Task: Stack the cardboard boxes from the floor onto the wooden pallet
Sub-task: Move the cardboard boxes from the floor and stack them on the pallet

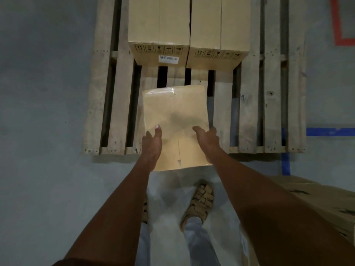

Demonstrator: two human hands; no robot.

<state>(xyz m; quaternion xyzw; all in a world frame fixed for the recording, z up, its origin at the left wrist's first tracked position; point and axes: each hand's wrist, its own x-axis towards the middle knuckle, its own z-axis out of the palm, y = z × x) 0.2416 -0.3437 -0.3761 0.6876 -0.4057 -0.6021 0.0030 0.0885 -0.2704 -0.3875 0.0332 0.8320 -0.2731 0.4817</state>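
Observation:
I hold a plain cardboard box between both hands, above the near edge of the wooden pallet. My left hand grips its left side with the thumb on top. My right hand grips its right side. Clear tape runs along the box's far edge. Two taller cardboard boxes stand side by side at the back of the pallet: a left box with a white barcode label and a right box. Both show handling symbols on their near faces.
The pallet lies on a grey concrete floor. Another cardboard box sits at my lower right. Blue tape and red tape mark the floor on the right. My sandalled feet stand just short of the pallet.

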